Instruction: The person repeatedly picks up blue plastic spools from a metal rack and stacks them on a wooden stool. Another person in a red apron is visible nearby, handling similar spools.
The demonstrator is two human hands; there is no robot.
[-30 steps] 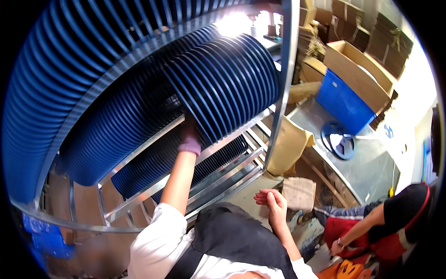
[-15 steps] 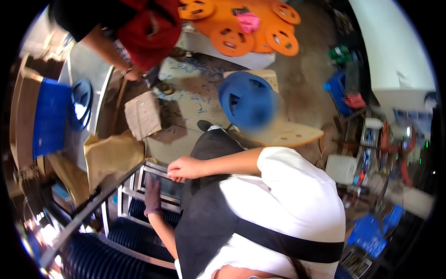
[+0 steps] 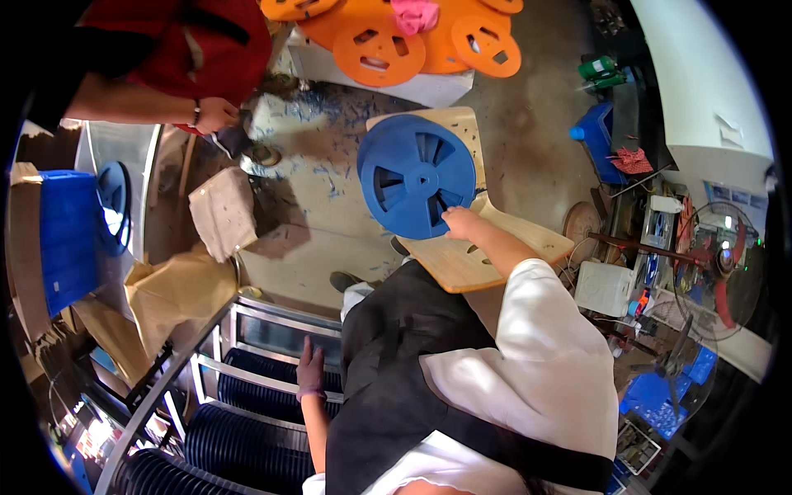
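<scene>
Here the person's right hand [image 3: 464, 223] reaches out to a blue plastic reel [image 3: 417, 186], a round flanged spool with spoke-shaped cutouts, and its fingers close on the reel's lower right rim. The reel lies on the pale wooden seat of a chair [image 3: 487, 247], at the middle of the scene and just beyond the person's dark apron and white sleeve.

The left hand [image 3: 310, 370] is low and to the left, its fingers held loosely together and laid flat against a metal rack [image 3: 247, 330]; it grips nothing. A purple band sits at its wrist. The rack's shelves hold rows of blue reels [image 3: 239, 445] stood on edge, packed side by side at the near left.

Farther off, at the top, several orange reels [image 3: 379, 51] lie flat on a white surface, with a pink cloth [image 3: 415, 15] on them. At the far left another person in a red top leans in, a hand [image 3: 216, 114] closed at the edge of a metal table. A blue crate [image 3: 66, 239] stands at the left edge, with crumpled brown paper [image 3: 177, 293] beside the rack. At the right are a white box [image 3: 605, 289], a red fan [image 3: 724, 260] and a blue container [image 3: 596, 148] on the concrete floor.
</scene>
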